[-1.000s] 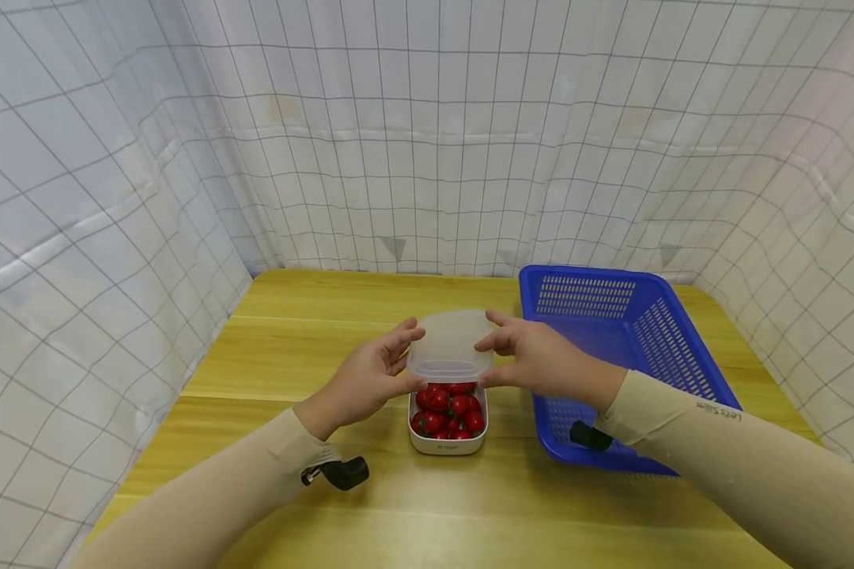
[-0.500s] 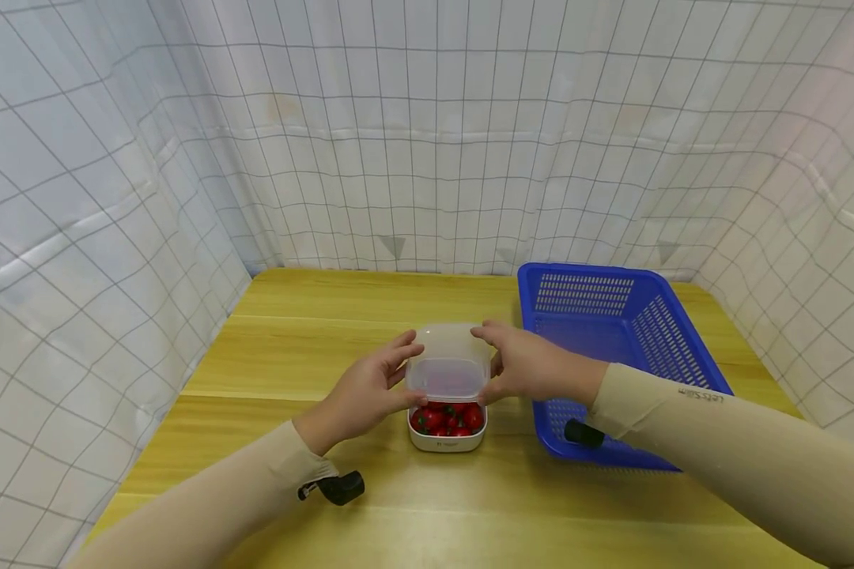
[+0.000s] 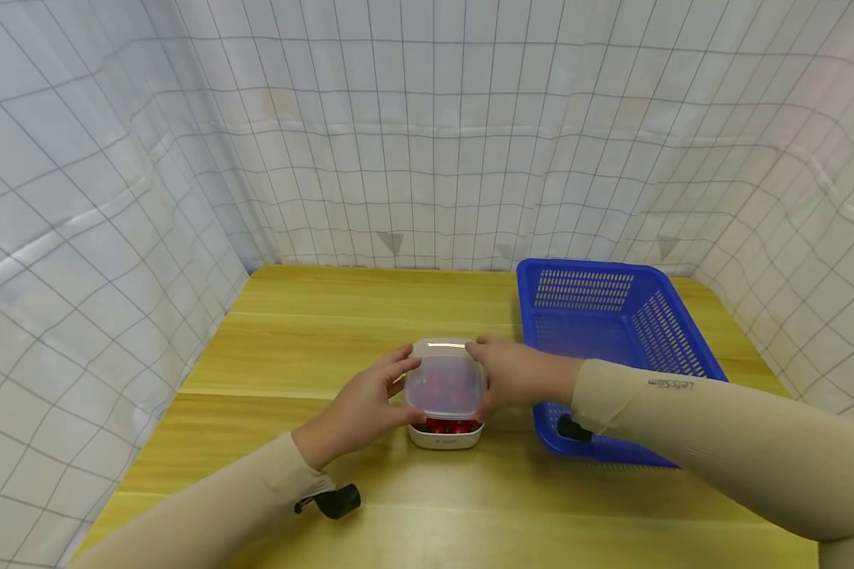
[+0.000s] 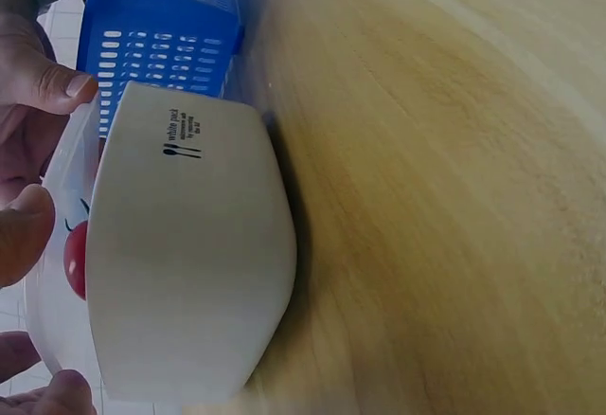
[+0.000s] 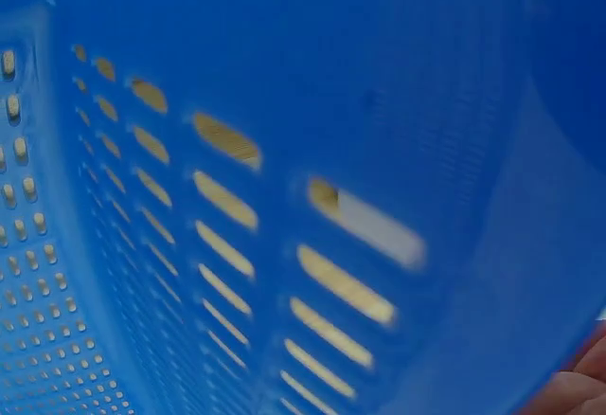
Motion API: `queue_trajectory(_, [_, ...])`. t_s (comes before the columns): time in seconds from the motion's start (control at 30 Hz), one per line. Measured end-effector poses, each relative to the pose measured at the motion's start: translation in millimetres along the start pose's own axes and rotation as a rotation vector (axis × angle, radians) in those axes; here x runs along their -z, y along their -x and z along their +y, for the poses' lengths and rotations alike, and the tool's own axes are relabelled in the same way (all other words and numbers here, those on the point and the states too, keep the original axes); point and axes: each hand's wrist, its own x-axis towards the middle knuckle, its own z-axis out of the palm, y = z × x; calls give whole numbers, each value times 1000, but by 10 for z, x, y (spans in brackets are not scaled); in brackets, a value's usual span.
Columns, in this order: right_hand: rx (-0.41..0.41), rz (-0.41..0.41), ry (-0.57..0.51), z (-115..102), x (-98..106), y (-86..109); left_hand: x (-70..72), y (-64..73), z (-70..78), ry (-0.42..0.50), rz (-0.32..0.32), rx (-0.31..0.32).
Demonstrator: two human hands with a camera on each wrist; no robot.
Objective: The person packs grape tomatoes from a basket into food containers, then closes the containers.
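A translucent plastic lid (image 3: 444,381) is held between both hands over a white food container (image 3: 447,439). Small red tomatoes (image 3: 450,426) fill the container and show at its near side below the tilted lid. My left hand (image 3: 364,407) grips the lid's left edge, thumb at the near corner. Opposite it, my right hand (image 3: 515,373) grips the right edge. In the left wrist view, the container's printed wall (image 4: 189,244) faces the camera, and a gap with a tomato (image 4: 76,260) in it shows under the lid. The right wrist view is mostly filled by the blue basket.
A blue perforated basket (image 3: 591,332) stands to the right on the wooden table (image 3: 313,332), under my right forearm. A white grid-patterned curtain (image 3: 427,158) rises behind the table and along both sides.
Both hands have brought the lid nearer and lower over the container, so fewer tomatoes show uncovered. The container and basket stay in place.
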Motion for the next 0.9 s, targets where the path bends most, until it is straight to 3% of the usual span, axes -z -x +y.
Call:
queue_trajectory(0.27, [20,-27,115,-40,-75,-35,-11,45,-4,-111,-17,3])
queue_trajectory(0.53, [49,-29,147,-57,-75,-38,11,43,-12,-228,-18,-5])
queue_trajectory(0.73, [29,-45,135,-46,-72,-45,84,-13,3,-338,-74,5])
queue_trajectory(0.9, [22,-51,131,-38,-67,-47,125,-89,-7,-353,-118,-53])
